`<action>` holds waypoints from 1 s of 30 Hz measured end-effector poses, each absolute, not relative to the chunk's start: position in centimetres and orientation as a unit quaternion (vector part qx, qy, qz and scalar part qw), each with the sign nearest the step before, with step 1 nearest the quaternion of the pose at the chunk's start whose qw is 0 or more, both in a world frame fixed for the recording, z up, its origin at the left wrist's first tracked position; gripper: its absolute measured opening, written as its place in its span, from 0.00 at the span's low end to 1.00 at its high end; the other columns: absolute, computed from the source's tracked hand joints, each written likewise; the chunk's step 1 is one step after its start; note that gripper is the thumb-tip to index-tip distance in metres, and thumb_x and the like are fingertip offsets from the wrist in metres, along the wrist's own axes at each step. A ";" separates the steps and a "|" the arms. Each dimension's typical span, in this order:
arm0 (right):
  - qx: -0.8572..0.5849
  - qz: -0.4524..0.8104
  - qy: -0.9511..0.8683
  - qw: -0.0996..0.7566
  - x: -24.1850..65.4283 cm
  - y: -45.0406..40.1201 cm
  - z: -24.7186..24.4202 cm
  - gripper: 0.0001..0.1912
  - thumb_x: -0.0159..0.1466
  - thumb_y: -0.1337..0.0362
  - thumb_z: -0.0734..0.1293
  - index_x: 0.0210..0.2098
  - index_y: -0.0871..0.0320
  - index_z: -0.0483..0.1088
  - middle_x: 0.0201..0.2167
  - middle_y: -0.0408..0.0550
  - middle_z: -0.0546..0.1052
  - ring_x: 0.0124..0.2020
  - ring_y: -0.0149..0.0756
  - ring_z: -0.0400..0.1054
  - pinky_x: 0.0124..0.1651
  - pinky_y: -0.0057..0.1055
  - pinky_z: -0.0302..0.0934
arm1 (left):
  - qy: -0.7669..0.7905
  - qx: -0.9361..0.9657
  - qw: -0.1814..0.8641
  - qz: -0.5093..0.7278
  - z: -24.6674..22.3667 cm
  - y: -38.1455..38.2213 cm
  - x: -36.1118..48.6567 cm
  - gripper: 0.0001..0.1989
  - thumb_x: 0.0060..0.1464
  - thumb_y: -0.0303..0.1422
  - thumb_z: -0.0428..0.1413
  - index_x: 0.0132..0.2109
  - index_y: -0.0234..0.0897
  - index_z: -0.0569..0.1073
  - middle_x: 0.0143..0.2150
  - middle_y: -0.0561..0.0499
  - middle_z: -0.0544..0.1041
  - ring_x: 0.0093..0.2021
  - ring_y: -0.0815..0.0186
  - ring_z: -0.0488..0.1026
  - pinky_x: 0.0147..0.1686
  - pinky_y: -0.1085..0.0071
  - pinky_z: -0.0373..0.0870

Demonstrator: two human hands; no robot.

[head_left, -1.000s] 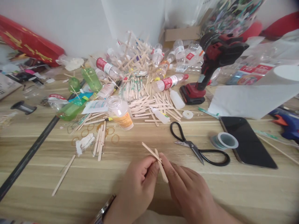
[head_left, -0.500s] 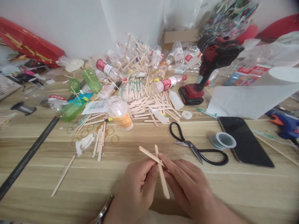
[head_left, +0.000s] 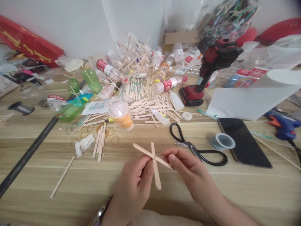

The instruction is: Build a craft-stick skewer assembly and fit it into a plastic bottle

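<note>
Two wooden craft sticks (head_left: 156,175) cross in an X above the table, joined or pressed together near their middles. My left hand (head_left: 137,179) is closed on them, thumb and forefinger pinching close to the crossing. My right hand (head_left: 188,169) has its thumb and fingers bent together at the right end of the slanting stick; its grip there is partly hidden. Beside the right hand lie black-handled scissors (head_left: 191,147). A single craft stick (head_left: 62,177) and a small group of sticks (head_left: 100,142) with thin wire lie to the left.
Behind are a pile of craft sticks (head_left: 143,110), a plastic jar (head_left: 121,114), small glue bottles (head_left: 160,116) and a red cordless drill (head_left: 207,69). To the right are a wire spool (head_left: 222,141), a phone (head_left: 244,142) and a glue gun (head_left: 282,122). A black bar (head_left: 28,153) lies left.
My right hand has moved from the crossing to the right end of the slanting stick, and its fingers have shifted. The crossed sticks and my left hand have moved slightly left.
</note>
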State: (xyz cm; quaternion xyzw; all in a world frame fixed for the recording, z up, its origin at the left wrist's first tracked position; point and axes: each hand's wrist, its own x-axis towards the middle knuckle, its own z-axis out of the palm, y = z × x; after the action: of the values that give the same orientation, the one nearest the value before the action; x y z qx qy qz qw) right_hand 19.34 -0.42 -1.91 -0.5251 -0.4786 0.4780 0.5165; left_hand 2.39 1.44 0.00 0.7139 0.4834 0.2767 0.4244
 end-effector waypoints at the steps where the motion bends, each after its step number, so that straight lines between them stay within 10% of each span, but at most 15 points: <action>1: -0.522 0.486 -0.468 0.521 19.3 -0.4 -1.9 0.12 0.63 0.55 0.65 0.34 0.57 0.75 0.23 0.44 0.75 0.26 0.31 0.70 0.29 0.25 0.66 | 0.482 0.712 0.430 0.275 0.0 1.4 2.4 0.15 0.65 0.34 0.44 0.37 0.36 0.74 0.26 0.53 0.74 0.28 0.69 0.69 0.29 0.76 0.61; 22: -0.538 0.375 -0.597 0.462 19.0 -0.4 -2.1 0.19 0.69 0.56 0.57 0.23 0.57 0.64 0.17 0.40 0.65 0.20 0.28 0.60 0.23 0.24 0.57 | 0.443 0.786 0.355 0.244 0.8 1.0 2.5 0.14 0.65 0.31 0.44 0.30 0.37 0.67 0.24 0.55 0.71 0.24 0.70 0.65 0.26 0.75 0.55; 30: -0.451 0.397 -0.644 0.474 19.4 -0.9 -1.8 0.24 0.65 0.44 0.60 0.48 0.56 0.69 0.38 0.49 0.77 0.39 0.36 0.73 0.41 0.30 0.69 | 0.428 0.806 0.329 0.241 0.6 0.5 2.0 0.10 0.63 0.27 0.45 0.38 0.38 0.70 0.31 0.52 0.76 0.31 0.66 0.73 0.30 0.73 0.63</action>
State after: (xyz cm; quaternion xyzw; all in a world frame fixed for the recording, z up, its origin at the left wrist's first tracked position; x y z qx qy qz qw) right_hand 19.41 -0.90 -1.83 -0.4506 -0.6440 0.3969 0.4740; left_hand 1.99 0.47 0.61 0.8064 0.4283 0.2406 0.3293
